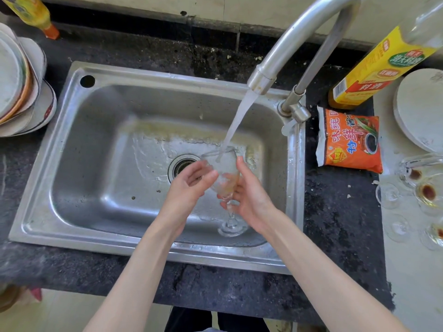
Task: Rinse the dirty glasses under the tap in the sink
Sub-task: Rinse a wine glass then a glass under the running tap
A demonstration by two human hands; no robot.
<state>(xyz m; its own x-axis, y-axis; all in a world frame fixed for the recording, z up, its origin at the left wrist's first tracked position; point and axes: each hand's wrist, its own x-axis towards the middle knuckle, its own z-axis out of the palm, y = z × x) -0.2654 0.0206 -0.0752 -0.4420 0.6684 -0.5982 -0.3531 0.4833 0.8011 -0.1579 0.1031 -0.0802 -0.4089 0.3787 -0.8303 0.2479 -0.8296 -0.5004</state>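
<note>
A clear stemmed glass (225, 171) is held tilted over the steel sink (100, 149), its mouth under the stream running from the curved tap (282, 51). Water pours into its bowl. My right hand (249, 195) grips the bowl and stem from the right. My left hand (191, 185) rests its fingertips on the bowl's left side, fingers loosely spread. The glass's foot (231, 227) hangs near the sink's front wall. Several dirty stemmed glasses (426, 192) with brown residue stand on the pale counter at the right.
A stack of plates and bowls (21, 87) sits left of the sink. Right of the tap lie an orange sauce packet (350, 140), a yellow-labelled bottle (381, 68) and a white plate (419, 109). The drain (182, 164) is in the basin's middle.
</note>
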